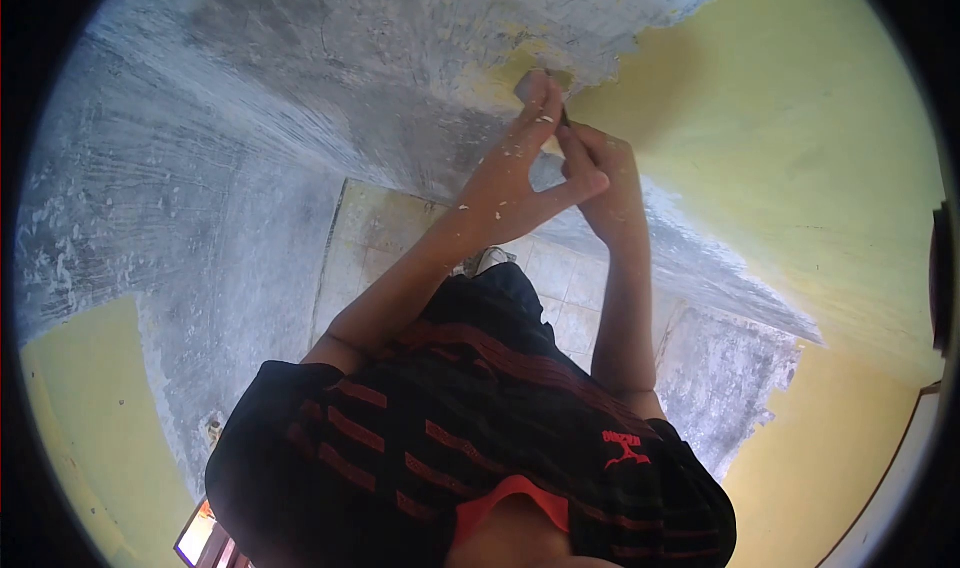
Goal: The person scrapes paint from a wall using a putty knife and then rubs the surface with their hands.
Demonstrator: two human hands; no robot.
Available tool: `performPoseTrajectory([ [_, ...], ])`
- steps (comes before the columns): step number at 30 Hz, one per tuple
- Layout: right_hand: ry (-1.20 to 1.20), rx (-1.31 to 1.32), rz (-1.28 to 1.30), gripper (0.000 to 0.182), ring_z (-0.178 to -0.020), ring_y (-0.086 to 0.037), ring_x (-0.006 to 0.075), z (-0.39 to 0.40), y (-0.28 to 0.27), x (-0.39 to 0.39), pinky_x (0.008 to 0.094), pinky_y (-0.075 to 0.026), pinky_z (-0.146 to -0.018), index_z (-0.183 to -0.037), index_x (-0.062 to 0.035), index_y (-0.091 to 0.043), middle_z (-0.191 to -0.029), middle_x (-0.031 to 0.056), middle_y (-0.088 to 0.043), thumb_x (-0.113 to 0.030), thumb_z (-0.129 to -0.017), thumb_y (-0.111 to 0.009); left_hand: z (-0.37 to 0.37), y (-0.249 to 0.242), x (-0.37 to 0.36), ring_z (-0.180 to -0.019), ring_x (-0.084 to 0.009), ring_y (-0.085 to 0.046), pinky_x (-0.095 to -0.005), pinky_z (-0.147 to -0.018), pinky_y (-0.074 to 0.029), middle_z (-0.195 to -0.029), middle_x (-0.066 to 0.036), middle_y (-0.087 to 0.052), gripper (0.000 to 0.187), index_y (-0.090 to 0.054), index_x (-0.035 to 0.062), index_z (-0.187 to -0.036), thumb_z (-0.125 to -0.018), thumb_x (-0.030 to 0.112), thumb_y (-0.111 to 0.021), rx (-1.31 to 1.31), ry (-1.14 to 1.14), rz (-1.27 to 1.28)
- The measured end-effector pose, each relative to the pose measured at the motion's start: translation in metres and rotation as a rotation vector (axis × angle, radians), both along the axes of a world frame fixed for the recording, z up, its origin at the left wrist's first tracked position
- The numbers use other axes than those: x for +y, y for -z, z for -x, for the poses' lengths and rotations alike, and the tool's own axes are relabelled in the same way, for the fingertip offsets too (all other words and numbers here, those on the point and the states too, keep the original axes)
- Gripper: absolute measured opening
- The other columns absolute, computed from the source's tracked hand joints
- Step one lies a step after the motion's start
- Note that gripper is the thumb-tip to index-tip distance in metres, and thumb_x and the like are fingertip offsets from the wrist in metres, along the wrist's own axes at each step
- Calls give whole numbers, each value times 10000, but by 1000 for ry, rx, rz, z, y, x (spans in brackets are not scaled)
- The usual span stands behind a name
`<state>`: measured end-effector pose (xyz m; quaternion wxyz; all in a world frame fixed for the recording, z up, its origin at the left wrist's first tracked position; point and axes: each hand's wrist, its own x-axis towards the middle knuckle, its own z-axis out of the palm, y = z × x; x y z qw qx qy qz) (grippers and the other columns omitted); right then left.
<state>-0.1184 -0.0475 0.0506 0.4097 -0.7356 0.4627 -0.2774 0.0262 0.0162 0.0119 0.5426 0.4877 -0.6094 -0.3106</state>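
My right hand (606, 173) is closed around the thin dark handle of a scraper (531, 86), whose grey blade lies against the wall. The fingers of my left hand (508, 180) are stretched out and rest on the tool near its blade. My left thumb points away to the right, in front of my right wrist. Pale flecks stick to the left hand and forearm. Around the blade, a patch of yellow paint (505, 76) borders bare grey wall. My fingertips hide part of the handle.
Bare grey wall (250, 38) spreads across the top and left. Yellow painted wall (800, 148) fills the right, with a ragged paint edge. Below is a pale tiled floor (570, 278), with a shoe (493, 259) on it. A dark object (941, 278) is at the far right edge.
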Motion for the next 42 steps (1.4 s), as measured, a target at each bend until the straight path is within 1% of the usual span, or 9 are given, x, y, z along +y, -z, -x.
performPoseTrajectory([
  [6,-72,-159,321,211,-652,-541,238,-3,21,2,405,-461,-643,-1018,54,-690,-725,199,-598,-147,-1053,-634,-7,2,-2,-1640,-449,-175,-485,-1301,-259,-1747,-367,-116,1063,-235,-124,-1651,-963,462,-796,46,45,-66],
  [8,-19,-9,16,238,-652,-515,238,5,6,2,418,-452,-642,-979,60,-674,-709,198,-572,-164,-1052,-642,0,5,-4,-1640,-447,-176,-484,-1301,-258,-1749,-361,-124,1060,-240,-113,-1655,-963,468,-794,19,3,-30],
  [14,-83,-145,216,264,-613,-469,169,-12,24,3,364,-413,-578,-960,56,-689,-677,100,-553,-180,-1068,-647,-11,1,1,-1658,-369,-164,-463,-1321,-178,-1775,-284,-165,918,-258,-22,-1692,-1023,368,-750,84,-26,-104],
  [16,18,-179,-158,292,-632,-465,106,5,17,6,331,-397,-567,-945,46,-703,-678,24,-555,-195,-1091,-627,-6,1,1,-1659,-364,-165,-462,-1322,-179,-1778,-275,-167,914,-266,-22,-1690,-1023,373,-750,76,20,-146],
  [20,-27,-210,-129,275,-644,-444,50,-16,19,6,279,-368,-556,-965,22,-734,-695,-52,-526,-186,-1103,-617,-11,-3,-1,-1660,-349,-171,-459,-1321,-188,-1777,-266,-182,905,-292,-26,-1681,-1017,374,-759,83,-49,-109],
  [22,14,-164,-256,274,-640,-445,53,-7,14,11,279,-371,-557,-972,18,-745,-685,-51,-517,-192,-1102,-626,-8,1,0,-1659,-351,-173,-459,-1321,-191,-1775,-270,-187,911,-293,-28,-1679,-1010,367,-769,111,-47,-150],
  [24,-33,-153,-23,297,-643,-445,57,2,11,11,285,-382,-563,-974,27,-749,-680,-51,-523,-204,-1108,-621,0,5,2,-1658,-363,-170,-461,-1319,-194,-1774,-272,-187,928,-269,-28,-1686,-1015,382,-760,65,14,-77],
  [37,-160,11,177,238,-638,-536,229,-20,17,-16,392,-447,-624,-1021,50,-703,-721,164,-601,-180,-1057,-652,-13,8,-2,-1655,-403,-151,-467,-1318,-197,-1766,-312,-154,942,-242,-21,-1695,-1023,415,-739,26,-60,-11],
  [42,-56,67,134,228,-654,-515,205,-11,3,10,397,-457,-641,-1038,64,-686,-718,148,-567,-154,-1072,-629,-19,6,1,-1659,-396,-135,-466,-1319,-195,-1767,-316,-140,963,-227,-29,-1695,-1014,399,-756,26,80,-77],
])
